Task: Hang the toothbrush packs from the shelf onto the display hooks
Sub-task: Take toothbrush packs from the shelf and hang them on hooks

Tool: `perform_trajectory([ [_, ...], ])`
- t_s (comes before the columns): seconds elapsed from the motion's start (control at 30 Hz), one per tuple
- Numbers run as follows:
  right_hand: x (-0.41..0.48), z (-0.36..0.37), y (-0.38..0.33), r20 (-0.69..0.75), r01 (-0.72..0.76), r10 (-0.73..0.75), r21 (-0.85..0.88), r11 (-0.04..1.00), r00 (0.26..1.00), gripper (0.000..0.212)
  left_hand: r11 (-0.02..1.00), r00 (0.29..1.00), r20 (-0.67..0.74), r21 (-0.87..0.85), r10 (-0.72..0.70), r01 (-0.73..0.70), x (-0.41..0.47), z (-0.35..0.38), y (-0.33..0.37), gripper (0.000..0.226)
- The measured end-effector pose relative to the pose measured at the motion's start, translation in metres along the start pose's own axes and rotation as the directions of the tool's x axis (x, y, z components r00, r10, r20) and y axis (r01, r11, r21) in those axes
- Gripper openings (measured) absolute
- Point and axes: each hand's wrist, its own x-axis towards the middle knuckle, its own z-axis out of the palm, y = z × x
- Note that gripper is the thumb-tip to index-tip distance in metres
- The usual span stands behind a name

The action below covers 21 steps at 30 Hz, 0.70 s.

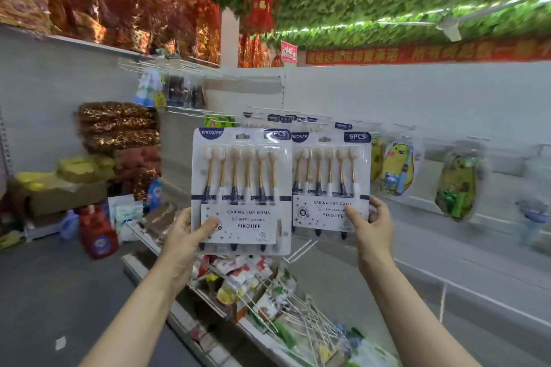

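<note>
Head view: the left grip (pixel 190 235) pinches the lower corner of a toothbrush pack (pixel 241 176), thumb on its front, raised before the row of hung packs (pixel 283 118). The right grip (pixel 372 226) pinches a second pack (pixel 331 176) just beside it, perhaps already hooked. Holding low likely keeps the top hang-holes free. Both packs stand upright, long axis vertical, bristles up.

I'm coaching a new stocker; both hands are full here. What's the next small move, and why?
Probably raise the right pack so its top hole joins the matching hung packs just behind it: the right hand grips its lower corner, while the left hand holds the left pack waiting.
</note>
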Motion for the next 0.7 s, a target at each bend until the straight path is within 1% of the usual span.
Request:
perform_trajectory([
  [0.1,0.025,0.045,0.022,0.001,0.005,-0.005,0.034,0.999,1.000,0.040,1.000,0.999,0.018,-0.001,0.028,-0.028,0.049,-0.014,-0.004,0.041],
  [0.23,0.060,0.092,0.050,-0.016,0.000,0.000,0.025,1.000,1.000,0.043,0.997,0.996,0.054,-0.005,0.074,-0.074,0.113,-0.024,-0.003,0.034],
  [0.33,0.086,0.119,0.066,-0.056,-0.013,0.014,0.021,1.000,0.998,0.047,0.998,0.994,0.081,-0.014,0.070,-0.069,0.156,-0.026,-0.004,0.033],
  [0.4,0.099,0.133,0.074,-0.084,-0.023,0.025,0.015,1.000,0.996,0.047,0.999,0.993,0.105,-0.013,0.051,-0.050,0.183,-0.029,-0.008,0.037],
  [0.53,0.121,0.152,0.084,-0.153,-0.023,0.024,0.008,1.000,0.988,0.044,0.997,0.984,0.167,-0.049,0.067,-0.059,0.232,-0.027,-0.015,0.044],
  [0.7,0.138,0.168,0.097,-0.259,-0.007,0.006,-0.004,1.000,0.966,0.043,0.997,0.957,0.285,-0.050,0.062,-0.050,0.285,-0.020,-0.022,0.035],
])
